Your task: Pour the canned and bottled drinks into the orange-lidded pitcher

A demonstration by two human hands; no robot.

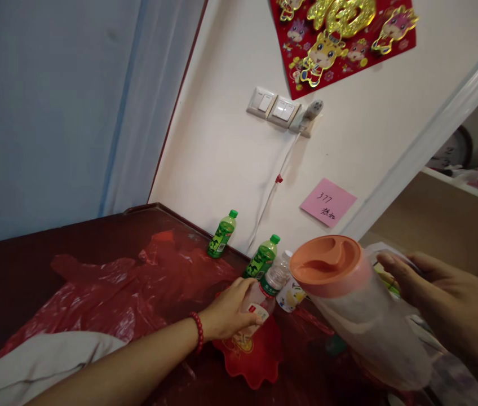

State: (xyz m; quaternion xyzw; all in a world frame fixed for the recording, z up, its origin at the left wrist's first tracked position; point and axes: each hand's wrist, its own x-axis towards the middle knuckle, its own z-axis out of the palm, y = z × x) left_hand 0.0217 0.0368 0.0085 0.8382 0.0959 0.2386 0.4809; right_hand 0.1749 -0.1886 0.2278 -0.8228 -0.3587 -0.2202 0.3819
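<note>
1. Two hands work here, each gripping one thing.
2. The left hand, with one red bead bracelet at its wrist, is clamped round one clear bottle, thumb and fingers on opposite sides.
3. That bottle tilts over one red scalloped tray; whether they touch, I cannot tell.
4. The right hand is closed on the handle of one tilted, cloudy pitcher with one orange lid, just right of the bottles.
5. Two green-capped bottles stand near the wall: one farther left, one nearer the left hand.
6. One white-capped bottle stands just beside the held bottle.
7. Crumpled red plastic covers part of one dark table.
8. Above are one pink note and two switch plates.
</note>
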